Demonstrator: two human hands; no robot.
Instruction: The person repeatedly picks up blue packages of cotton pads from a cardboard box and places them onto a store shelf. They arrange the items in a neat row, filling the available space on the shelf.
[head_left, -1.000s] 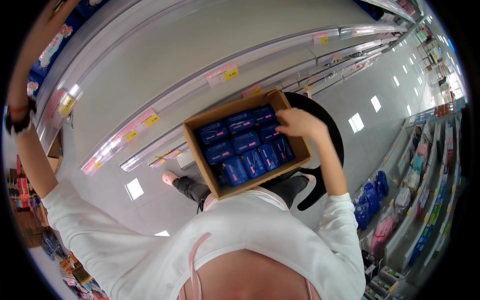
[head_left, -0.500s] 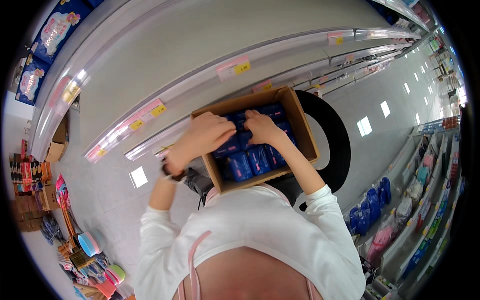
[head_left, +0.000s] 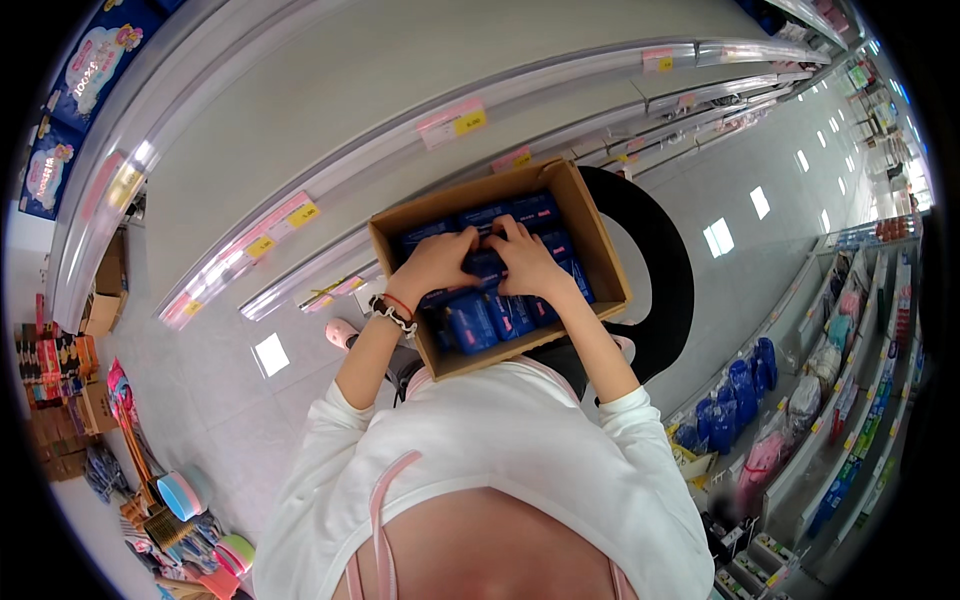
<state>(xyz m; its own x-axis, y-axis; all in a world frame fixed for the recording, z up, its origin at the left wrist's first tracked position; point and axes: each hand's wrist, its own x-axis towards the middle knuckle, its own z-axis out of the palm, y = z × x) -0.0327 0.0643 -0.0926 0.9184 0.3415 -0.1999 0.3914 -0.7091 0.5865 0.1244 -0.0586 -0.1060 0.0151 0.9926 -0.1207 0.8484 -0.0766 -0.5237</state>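
An open brown cardboard box [head_left: 598, 240] rests against my lap, tilted a little. Rows of small blue packs [head_left: 470, 322] fill it. Inside the box, my left hand [head_left: 438, 264] curls its fingers over a blue pack [head_left: 486, 266] in the middle rows. My right hand [head_left: 528, 264] grips the packs from the other side, thumb and fingers bent around them. Both hands face each other with only a narrow gap between. The fingertips are partly hidden among the packs, so how many they hold does not show.
A long grey shelf [head_left: 330, 110] with price tags runs ahead of me, blue packages [head_left: 95, 70] at its far left. Beneath the box is a black round seat [head_left: 672, 270]. Stocked racks [head_left: 800, 400] stand at the right; basins [head_left: 182, 494] and brooms lie lower left.
My left hand has come down from above the box's left side to the packs, close to my right hand. The right hand stays on the packs. The view has shifted slightly.
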